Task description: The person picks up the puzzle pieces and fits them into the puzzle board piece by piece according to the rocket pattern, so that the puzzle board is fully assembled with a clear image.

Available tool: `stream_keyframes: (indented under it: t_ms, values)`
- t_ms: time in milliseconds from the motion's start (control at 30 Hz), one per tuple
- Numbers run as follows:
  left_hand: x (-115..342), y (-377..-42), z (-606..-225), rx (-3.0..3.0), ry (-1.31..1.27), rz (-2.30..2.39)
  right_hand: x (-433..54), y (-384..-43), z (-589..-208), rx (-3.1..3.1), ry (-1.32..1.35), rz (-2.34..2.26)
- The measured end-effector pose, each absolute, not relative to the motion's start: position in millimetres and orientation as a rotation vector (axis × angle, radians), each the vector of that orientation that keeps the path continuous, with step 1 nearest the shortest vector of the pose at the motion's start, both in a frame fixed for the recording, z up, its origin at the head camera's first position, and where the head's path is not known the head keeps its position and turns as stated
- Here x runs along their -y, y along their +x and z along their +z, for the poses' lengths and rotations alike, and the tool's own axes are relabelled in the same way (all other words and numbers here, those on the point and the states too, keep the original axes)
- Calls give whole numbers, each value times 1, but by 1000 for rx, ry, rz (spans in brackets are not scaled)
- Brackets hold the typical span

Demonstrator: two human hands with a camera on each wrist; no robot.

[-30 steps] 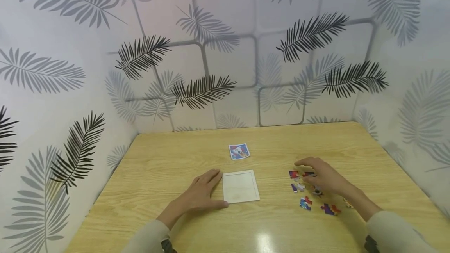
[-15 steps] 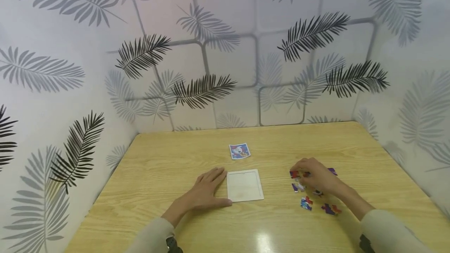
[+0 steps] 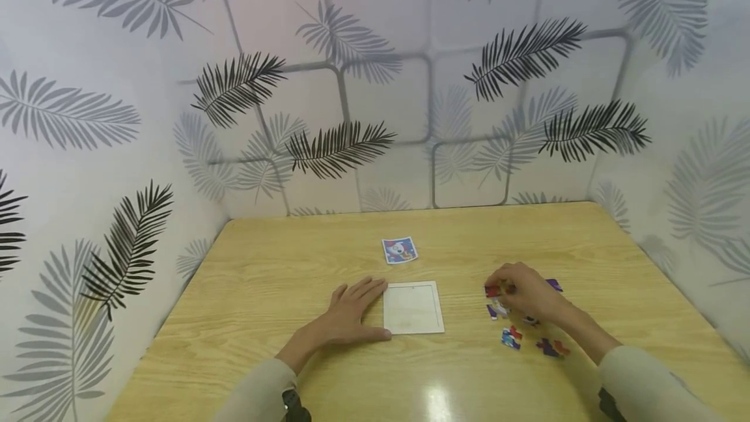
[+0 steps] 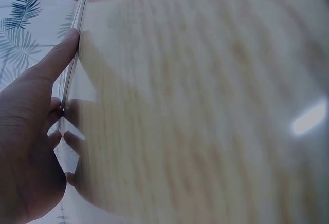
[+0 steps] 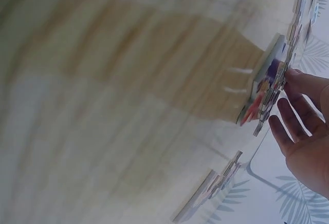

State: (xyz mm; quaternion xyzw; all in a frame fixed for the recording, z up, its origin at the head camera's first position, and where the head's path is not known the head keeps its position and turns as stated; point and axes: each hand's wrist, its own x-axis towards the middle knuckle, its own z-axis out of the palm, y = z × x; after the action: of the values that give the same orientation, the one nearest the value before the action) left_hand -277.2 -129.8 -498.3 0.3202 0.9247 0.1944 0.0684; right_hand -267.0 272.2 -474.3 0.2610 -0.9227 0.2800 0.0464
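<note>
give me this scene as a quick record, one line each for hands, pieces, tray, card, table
left hand: touching the left side of the white tray
right hand: lowered among puzzle pieces; whether it grips one is unclear
pieces: multicoloured, loose, under and around the right hand
tray: square, flat on the table, between the hands
card: small, printed with a white cartoon character, beyond the tray
table: light wood grain

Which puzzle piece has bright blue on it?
The blue, white and red piece, left of the purple-and-red bit; it's the only one showing bright blue.
</note>
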Motion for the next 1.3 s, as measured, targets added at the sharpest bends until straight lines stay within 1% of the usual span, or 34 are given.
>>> stream_keyframes:
  t_ms: [267, 567, 867, 1167, 1300]
  values:
    - [127, -278, -501, -2793, 979, 614, -273, -269, -477, 2841, 757, 896]
    - [125, -278, -500, -2780, 922, 694, -271, -267, -469, 2918, 614, 1052]
    - [129, -276, -498, -2765, 891, 738, -260, -272, -463, 2871, 596, 1223]
    - [130, -276, -494, -2756, 909, 744, -248, -273, -456, 2840, 489, 1466]
    - [131, -278, -495, -2754, 907, 740, -238, -273, -453, 2820, 507, 1513]
